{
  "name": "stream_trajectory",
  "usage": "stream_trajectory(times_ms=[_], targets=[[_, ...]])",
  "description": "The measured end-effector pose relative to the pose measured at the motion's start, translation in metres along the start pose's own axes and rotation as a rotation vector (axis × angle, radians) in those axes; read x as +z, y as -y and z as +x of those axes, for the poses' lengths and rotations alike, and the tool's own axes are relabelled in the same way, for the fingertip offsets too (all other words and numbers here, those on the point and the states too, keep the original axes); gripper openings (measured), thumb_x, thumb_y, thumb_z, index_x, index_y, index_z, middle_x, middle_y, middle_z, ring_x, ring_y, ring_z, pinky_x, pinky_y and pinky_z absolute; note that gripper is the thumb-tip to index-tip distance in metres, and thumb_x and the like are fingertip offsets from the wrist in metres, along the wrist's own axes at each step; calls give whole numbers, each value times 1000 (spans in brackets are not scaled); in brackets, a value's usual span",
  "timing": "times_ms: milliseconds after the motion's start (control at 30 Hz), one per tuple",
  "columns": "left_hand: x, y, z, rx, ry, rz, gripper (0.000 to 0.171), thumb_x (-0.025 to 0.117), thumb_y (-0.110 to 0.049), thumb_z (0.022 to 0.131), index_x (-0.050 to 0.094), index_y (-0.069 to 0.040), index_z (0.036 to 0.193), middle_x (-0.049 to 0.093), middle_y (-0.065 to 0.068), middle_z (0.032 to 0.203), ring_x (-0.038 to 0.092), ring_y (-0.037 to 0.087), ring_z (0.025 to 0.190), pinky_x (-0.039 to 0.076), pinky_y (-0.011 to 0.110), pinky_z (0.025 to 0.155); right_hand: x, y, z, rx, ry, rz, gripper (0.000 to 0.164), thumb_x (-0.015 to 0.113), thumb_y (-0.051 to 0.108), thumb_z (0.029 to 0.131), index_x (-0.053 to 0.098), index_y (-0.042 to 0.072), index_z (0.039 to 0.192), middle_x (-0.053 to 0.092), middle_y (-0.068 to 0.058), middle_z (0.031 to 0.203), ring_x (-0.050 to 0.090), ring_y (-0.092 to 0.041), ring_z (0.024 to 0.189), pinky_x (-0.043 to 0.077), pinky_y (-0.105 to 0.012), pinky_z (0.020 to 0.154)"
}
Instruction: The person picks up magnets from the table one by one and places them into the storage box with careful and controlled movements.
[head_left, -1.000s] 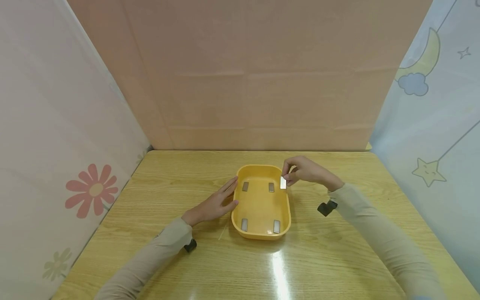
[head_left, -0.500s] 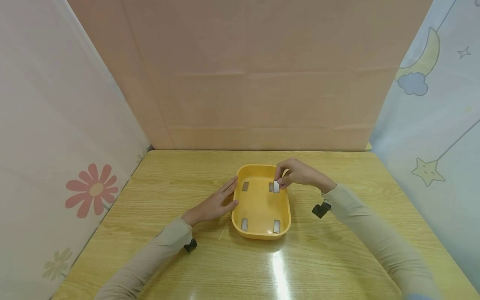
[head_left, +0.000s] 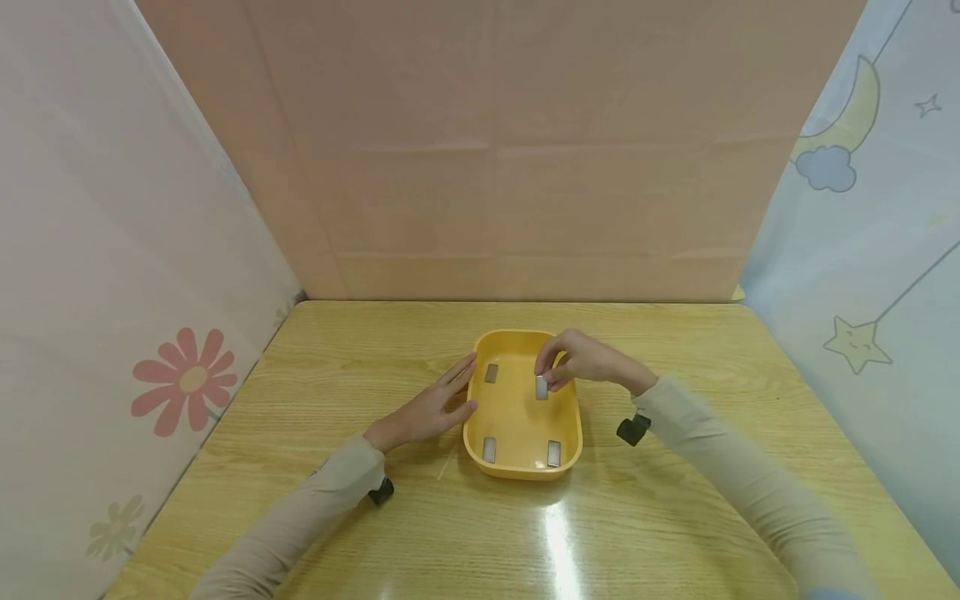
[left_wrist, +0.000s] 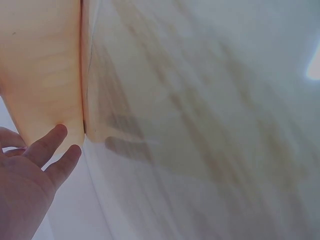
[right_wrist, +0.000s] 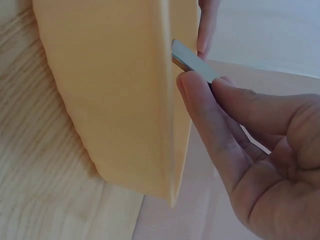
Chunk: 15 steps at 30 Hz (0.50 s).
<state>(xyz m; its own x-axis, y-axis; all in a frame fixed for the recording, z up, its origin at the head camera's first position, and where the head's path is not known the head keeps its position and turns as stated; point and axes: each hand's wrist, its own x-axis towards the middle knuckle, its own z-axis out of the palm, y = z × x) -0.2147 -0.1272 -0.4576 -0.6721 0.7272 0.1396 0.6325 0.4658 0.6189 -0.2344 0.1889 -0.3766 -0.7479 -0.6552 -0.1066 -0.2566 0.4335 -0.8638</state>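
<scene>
A: Surroundings first, quick.
B: Wooden table (head_left: 675, 517), glare streak near the front edge. Pink panel (head_left: 495, 142) behind, a flower-print sheet (head_left: 183, 379) on the left, a moon-and-stars sheet (head_left: 862, 250) on the right. Yellow tray (head_left: 522, 468) sits mid-table, long side running away from the person.

A: What's in the tray?
B: Three small grey metal pieces lying flat near its corners: far left (head_left: 491, 372), near left (head_left: 489, 449), near right (head_left: 553, 453). The far-right corner is covered by the right hand, so I can't tell what lies there.

A: Right hand?
B: The right hand (head_left: 581, 360) hangs over the far right part of the tray, thumb and fingertips (right_wrist: 200, 95) pinching a fourth grey metal piece (head_left: 542, 387). The piece hangs end down inside the tray, just above the floor as far as the head view shows; contact can't be told. In the wrist view the tray wall blocks part of it.

A: Left hand?
B: The left hand (head_left: 431, 408) lies on the table, fingers straight and a bit spread, tips against the tray's outer left wall. It holds nothing.
</scene>
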Motion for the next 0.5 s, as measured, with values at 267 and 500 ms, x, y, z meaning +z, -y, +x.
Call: stream_trajectory(times_ms=[267,500], targets=[[0,1,0,-12,1,2,75,43,-43,106,7,-4,158,-2,8,166,8,25,149,23,49,115,7,-9,5,-56,24,-19,9,59,-13,92,65,-10,98,65,-19,91,70,-31,79,59,-41,72],[0,2,0,-9,1,7,74,44,-41,106,8,-2,158,-2,9,166,9,26,149,24,49,115,12,-15,11,-75,30,-36,9,60,-13,90,66,-8,96,65,-18,90,70,-31,79,59,-41,71]])
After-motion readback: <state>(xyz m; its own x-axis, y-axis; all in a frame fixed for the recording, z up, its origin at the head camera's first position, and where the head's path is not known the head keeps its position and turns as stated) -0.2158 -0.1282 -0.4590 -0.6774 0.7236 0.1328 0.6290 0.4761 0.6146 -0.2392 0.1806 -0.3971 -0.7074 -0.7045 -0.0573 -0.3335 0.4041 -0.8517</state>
